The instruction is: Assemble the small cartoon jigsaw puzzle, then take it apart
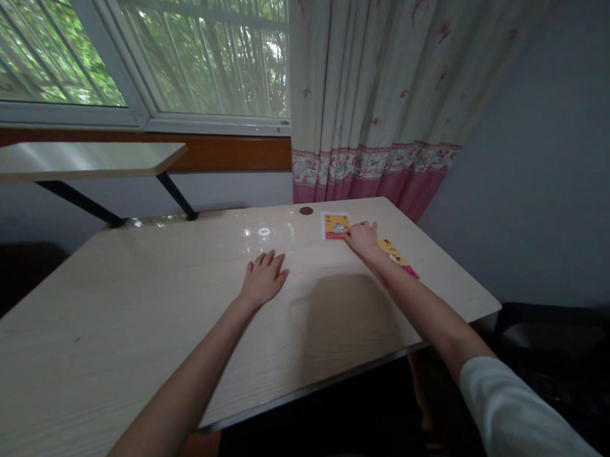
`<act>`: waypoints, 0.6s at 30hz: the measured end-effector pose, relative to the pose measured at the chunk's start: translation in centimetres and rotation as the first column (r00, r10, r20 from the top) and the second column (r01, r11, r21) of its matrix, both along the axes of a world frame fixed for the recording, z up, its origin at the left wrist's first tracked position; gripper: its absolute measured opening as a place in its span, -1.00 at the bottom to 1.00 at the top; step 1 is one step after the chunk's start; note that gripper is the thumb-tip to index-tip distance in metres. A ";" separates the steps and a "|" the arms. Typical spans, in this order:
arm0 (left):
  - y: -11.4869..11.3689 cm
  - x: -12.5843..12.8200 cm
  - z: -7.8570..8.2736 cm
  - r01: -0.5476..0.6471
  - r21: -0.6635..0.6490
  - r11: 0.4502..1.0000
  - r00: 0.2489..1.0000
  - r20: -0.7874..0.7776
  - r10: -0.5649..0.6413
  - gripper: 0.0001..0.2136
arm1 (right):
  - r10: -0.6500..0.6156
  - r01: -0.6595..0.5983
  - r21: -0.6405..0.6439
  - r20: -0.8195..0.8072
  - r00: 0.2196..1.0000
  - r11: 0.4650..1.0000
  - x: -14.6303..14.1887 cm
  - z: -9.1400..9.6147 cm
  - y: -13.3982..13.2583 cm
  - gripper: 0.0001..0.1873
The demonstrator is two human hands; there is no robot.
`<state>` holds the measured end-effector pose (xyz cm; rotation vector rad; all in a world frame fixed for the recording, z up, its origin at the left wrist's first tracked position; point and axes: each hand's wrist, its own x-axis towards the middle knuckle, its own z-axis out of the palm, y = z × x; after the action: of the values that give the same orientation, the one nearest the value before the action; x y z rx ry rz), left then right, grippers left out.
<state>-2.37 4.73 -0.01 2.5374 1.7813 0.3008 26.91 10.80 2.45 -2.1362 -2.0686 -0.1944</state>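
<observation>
My left hand (263,278) lies flat on the light wooden desk (138,307), palm down, fingers stretched out, holding nothing. My right hand (361,237) reaches to the far right part of the desk and rests with its fingers on the edge of a small yellow and red packet (335,226). A second yellow and red packet (399,257) lies just right of my right wrist, partly hidden by the forearm. The fingers of the right hand look bent down onto the first packet, not wrapped around it.
A small dark round hole or cap (306,210) sits near the desk's far edge. A raised shelf (82,158) on black struts stands at the back left under the window. A flowered curtain (381,106) hangs behind the desk. A dark chair (554,346) stands at the right.
</observation>
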 end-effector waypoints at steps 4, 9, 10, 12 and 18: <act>-0.5 0.3 0.0 -0.005 0.015 1.000 0.999 -0.032 0.005 -0.53 | -0.144 0.140 -0.060 -0.080 0.986 0.988 4.7 0.1 2.3 -0.64; -0.8 0.5 0.3 -0.006 0.031 1.000 1.000 -0.026 0.007 -0.55 | -0.206 0.190 -0.119 -0.133 0.970 0.975 9.3 0.2 2.5 -0.67; -0.9 0.6 0.3 -0.004 0.030 1.000 1.000 -0.026 0.005 -0.55 | -0.227 0.208 -0.128 -0.150 0.962 0.970 9.9 0.1 2.3 -0.66; -0.9 0.7 0.3 -0.011 0.025 1.000 0.999 -0.036 0.012 -0.55 | -0.270 0.247 -0.141 -0.183 0.945 0.959 10.8 -0.2 1.9 -0.66; -1.0 0.9 0.3 -0.047 0.013 0.999 0.997 -0.066 0.048 -0.55 | -0.304 0.282 -0.133 -0.201 0.931 0.950 11.5 -0.8 1.1 -0.66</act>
<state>-1.46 3.73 0.29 2.5446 1.8709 0.2305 38.45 11.90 1.67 -2.3980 -1.6664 0.1117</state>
